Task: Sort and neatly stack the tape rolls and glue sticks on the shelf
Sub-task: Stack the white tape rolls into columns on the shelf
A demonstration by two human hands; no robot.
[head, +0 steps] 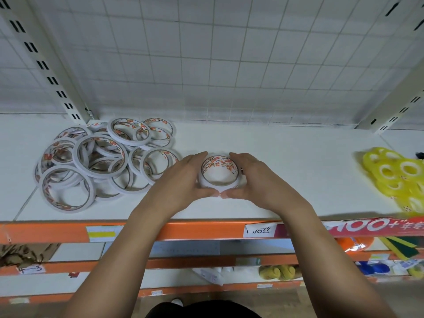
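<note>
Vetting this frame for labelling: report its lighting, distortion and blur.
Head view: soft, even light, only faint shadows under the loose white tape rolls; the same view's wide lens splays the shelf uprights outward; yellow tape rolls at the right edge look smeared, while the tape stack cupped by the left hand and right hand is fairly sharp.

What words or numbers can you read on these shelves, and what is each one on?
"100+": red banner on the tape shelf's orange edge; following characters blurred.
"4-3": handwritten label on the lower shelf edge.
White handwritten tag beside the banner: illegible.
Red print inside the stack of tape rolls: too blurred.
</note>
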